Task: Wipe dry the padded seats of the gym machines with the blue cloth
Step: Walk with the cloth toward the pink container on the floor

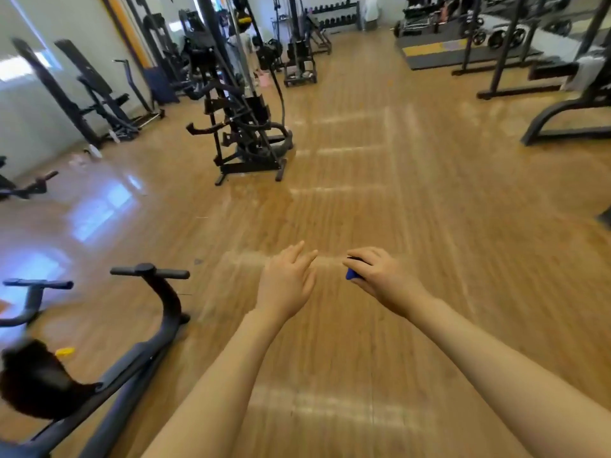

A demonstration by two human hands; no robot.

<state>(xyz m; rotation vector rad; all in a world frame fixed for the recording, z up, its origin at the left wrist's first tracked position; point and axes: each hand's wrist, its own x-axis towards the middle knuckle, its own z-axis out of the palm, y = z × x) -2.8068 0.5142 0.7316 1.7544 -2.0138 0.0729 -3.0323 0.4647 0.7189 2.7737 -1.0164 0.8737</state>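
Note:
Both my arms reach forward over the wooden floor. My right hand (375,271) is curled round the blue cloth (351,274), of which only a small corner shows below the fingers. My left hand (288,279) is beside it with straight, relaxed fingers and holds nothing. An exercise bike with a black padded saddle (38,380) stands at the lower left, apart from both hands. A black machine (246,123) stands ahead to the left, several steps away. The view is motion-blurred.
Incline benches (96,90) line the left wall. Rack frames (562,104) stand at the right, and a dumbbell rack (334,14) with a person beside it is at the far end. Another bike handle (36,285) is at the left edge. Wooden floor (380,180) stretches ahead.

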